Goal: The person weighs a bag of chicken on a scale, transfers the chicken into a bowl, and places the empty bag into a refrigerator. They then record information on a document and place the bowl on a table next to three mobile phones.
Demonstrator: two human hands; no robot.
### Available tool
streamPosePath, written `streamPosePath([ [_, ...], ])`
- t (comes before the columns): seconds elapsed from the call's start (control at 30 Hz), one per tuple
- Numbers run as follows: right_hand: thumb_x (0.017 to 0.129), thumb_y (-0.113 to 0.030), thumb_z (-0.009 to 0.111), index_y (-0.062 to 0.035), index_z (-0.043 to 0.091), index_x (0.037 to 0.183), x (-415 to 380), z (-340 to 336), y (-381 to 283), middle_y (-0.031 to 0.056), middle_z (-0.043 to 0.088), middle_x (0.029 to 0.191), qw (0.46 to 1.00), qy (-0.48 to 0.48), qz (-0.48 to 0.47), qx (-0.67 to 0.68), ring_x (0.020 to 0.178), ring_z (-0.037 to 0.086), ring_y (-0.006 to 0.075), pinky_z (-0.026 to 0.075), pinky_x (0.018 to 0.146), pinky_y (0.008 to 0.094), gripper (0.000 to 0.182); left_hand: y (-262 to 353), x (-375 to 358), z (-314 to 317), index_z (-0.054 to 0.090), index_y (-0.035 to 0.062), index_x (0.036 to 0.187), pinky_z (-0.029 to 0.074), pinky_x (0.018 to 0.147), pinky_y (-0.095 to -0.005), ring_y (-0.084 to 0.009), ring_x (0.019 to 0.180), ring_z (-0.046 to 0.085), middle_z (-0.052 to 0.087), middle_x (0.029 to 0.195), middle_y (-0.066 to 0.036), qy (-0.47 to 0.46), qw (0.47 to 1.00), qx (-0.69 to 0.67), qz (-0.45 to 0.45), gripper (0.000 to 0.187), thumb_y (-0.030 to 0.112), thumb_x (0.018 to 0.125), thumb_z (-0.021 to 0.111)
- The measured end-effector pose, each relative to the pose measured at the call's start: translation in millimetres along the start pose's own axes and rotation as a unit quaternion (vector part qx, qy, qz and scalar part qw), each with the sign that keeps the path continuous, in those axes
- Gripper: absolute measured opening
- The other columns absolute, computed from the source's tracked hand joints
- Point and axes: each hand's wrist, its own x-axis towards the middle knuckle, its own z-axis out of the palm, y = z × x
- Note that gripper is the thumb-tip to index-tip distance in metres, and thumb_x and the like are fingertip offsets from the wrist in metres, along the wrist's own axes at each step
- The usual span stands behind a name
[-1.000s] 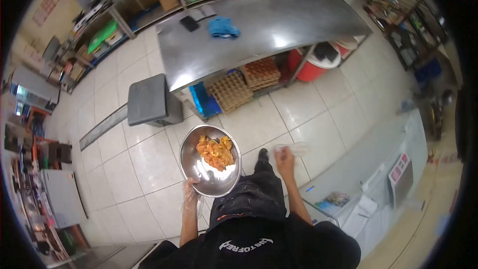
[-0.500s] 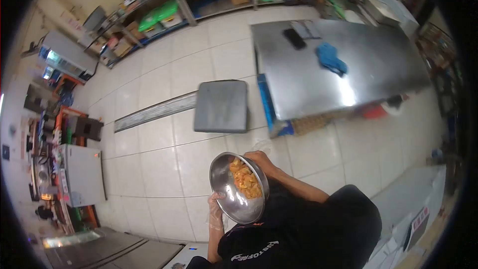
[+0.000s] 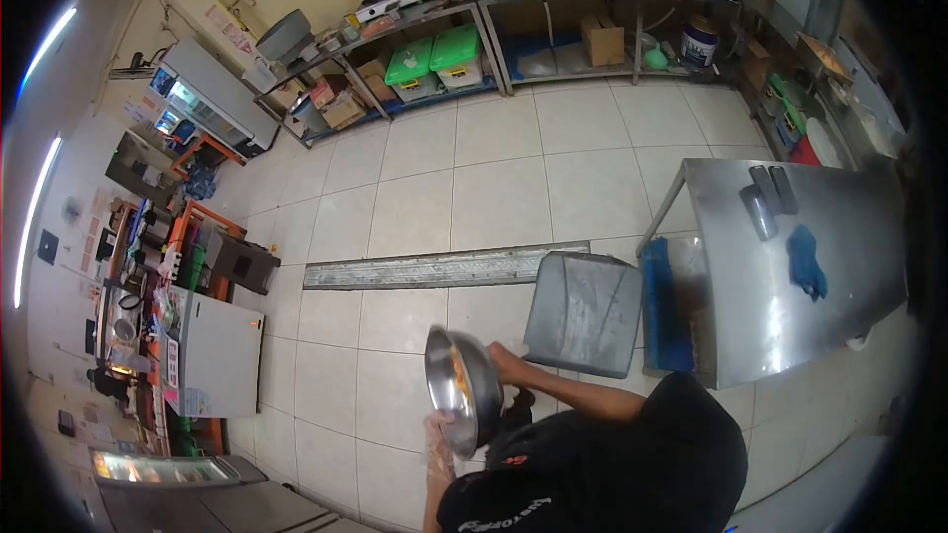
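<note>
A shiny metal mixing bowl point(image 3: 481, 385) is held in front of my body, its opening tipped towards the left. Orange-yellow chunks of food point(image 3: 460, 375) lie inside it, mostly hidden by the near wall. My left hand point(image 3: 439, 432), in a clear plastic glove, grips the bowl's lower left rim. On the other side my right hand point(image 3: 509, 365) is closed on the upper right of the bowl, some fingers hidden behind it. Just beyond the right hand stands a grey plastic stool point(image 3: 583, 314).
A steel table point(image 3: 760, 306) stands to the right, with a blue cloth point(image 3: 807, 262) on it. A metal drain cover point(image 3: 425, 270) crosses the tiled floor ahead. Shelving with green-lidded bins point(image 3: 410, 64) lines the back. A white chest freezer point(image 3: 222, 355) stands at left.
My view has tilted up and shifted left, so stool and table appear further right and lower. The bowl is tipped more on its side, showing less food. Both hands keep their hold.
</note>
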Motion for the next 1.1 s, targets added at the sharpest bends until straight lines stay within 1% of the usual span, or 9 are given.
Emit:
streamPosePath([
  [0.1, 0.082, -0.002, 0.064, 0.0031, 0.065, 0.094, 58.2, -26.8, 15.2, 0.0119, 0.067, 0.073, 0.974, 0.181, 0.059, 0.125, 0.068, 0.059, 0.0110, 0.050, 0.065, 0.0300, 0.013, 29.2, 155.3, -40.2, 0.062, -0.0055, 0.092, 0.056, 0.073, -0.0369, -0.0275, 0.076, 0.065, 0.065, 0.083, -0.015, -0.026, 0.987, 0.020, -0.158, 0.035, 0.013, 0.062, 0.056],
  [0.23, 0.083, -0.005, 0.067, 0.0039, 0.062, 0.093, 94.5, -73.9, 21.7, 0.0073, 0.058, 0.064, 0.944, 0.297, 0.138, 0.041, 0.061, 0.051, 0.0094, 0.045, 0.058, 0.0273, 0.015, 94.2, 242.7, 39.6, 0.062, -0.0061, 0.093, 0.055, 0.082, -0.0409, -0.0301, 0.082, 0.065, 0.065, 0.089, -0.016, -0.152, 0.959, -0.008, -0.238, 0.035, 0.008, 0.061, 0.055],
  [0.3, 0.079, -0.004, 0.069, 0.0025, 0.060, 0.098, 110.5, -99.3, 26.6, 0.0104, 0.060, 0.076, 0.913, 0.331, 0.233, -0.053, 0.068, 0.055, 0.0133, 0.046, 0.063, 0.0285, 0.021, 108.3, 304.4, 51.8, 0.062, -0.0040, 0.086, 0.054, 0.078, -0.0391, -0.0278, 0.077, 0.064, 0.064, 0.084, -0.014, -0.174, 0.958, 0.052, -0.222, 0.026, 0.005, 0.062, 0.056],
  [0.5, 0.063, 0.005, 0.067, 0.0019, 0.059, 0.104, 175.5, -182.9, -3.3, 0.0184, 0.060, 0.095, 0.833, 0.457, 0.023, -0.312, 0.091, 0.060, 0.0360, 0.051, 0.078, 0.0401, 0.041, 148.5, 460.9, 166.8, 0.060, 0.0019, 0.068, 0.052, 0.067, -0.0326, -0.0211, 0.064, 0.059, 0.060, 0.069, -0.007, -0.270, 0.888, 0.185, -0.324, 0.006, 0.006, 0.063, 0.059],
  [0.67, 0.066, 0.002, 0.061, 0.0046, 0.060, 0.098, 219.2, -236.7, 47.5, 0.0240, 0.062, 0.090, 0.817, 0.527, 0.186, -0.142, 0.083, 0.061, 0.0417, 0.051, 0.077, 0.0434, 0.032, 163.5, 559.2, 281.2, 0.058, 0.0051, 0.065, 0.046, 0.059, -0.0297, -0.0188, 0.059, 0.055, 0.056, 0.065, -0.005, -0.350, 0.840, 0.296, -0.291, 0.002, 0.007, 0.065, 0.057],
  [0.83, 0.066, -0.013, 0.064, 0.0017, 0.063, 0.094, 288.3, -283.0, 221.4, 0.0232, 0.064, 0.089, 0.888, 0.379, 0.189, -0.182, 0.085, 0.061, 0.0401, 0.049, 0.078, 0.0457, 0.032, 209.2, 612.2, 397.0, 0.061, -0.0014, 0.086, 0.049, 0.070, -0.0334, -0.0238, 0.074, 0.058, 0.061, 0.082, -0.010, -0.388, 0.808, 0.350, -0.270, 0.028, 0.011, 0.061, 0.058],
  [0.93, 0.067, -0.023, 0.066, -0.0011, 0.064, 0.088, 310.3, -357.1, 177.6, 0.0204, 0.064, 0.088, 0.863, 0.391, 0.085, -0.308, 0.089, 0.060, 0.0377, 0.043, 0.086, 0.0469, 0.030, 195.8, 690.1, 433.4, 0.058, -0.0026, 0.104, 0.050, 0.081, -0.0382, -0.0294, 0.086, 0.060, 0.062, 0.095, -0.014, -0.376, 0.801, 0.344, -0.314, 0.049, 0.015, 0.059, 0.057],
  [1.03, 0.069, -0.028, 0.067, -0.0030, 0.064, 0.083, 327.3, -424.9, 171.5, 0.0161, 0.064, 0.085, 0.854, 0.284, 0.259, -0.349, 0.093, 0.058, 0.0328, 0.038, 0.091, 0.0459, 0.029, 192.3, 726.6, 494.1, 0.055, 0.0001, 0.113, 0.049, 0.089, -0.0424, -0.0323, 0.093, 0.060, 0.063, 0.101, -0.015, -0.359, 0.794, 0.345, -0.349, 0.058, 0.017, 0.058, 0.057],
  [1.1, 0.071, -0.028, 0.067, -0.0034, 0.063, 0.082, 332.3, -474.5, 188.1, 0.0147, 0.064, 0.084, 0.848, 0.324, 0.198, -0.370, 0.094, 0.056, 0.0312, 0.038, 0.091, 0.0449, 0.027, 186.4, 739.4, 550.5, 0.055, 0.0008, 0.113, 0.048, 0.091, -0.0433, -0.0326, 0.094, 0.060, 0.063, 0.101, -0.015, -0.351, 0.791, 0.354, -0.355, 0.058, 0.017, 0.057, 0.057],
])
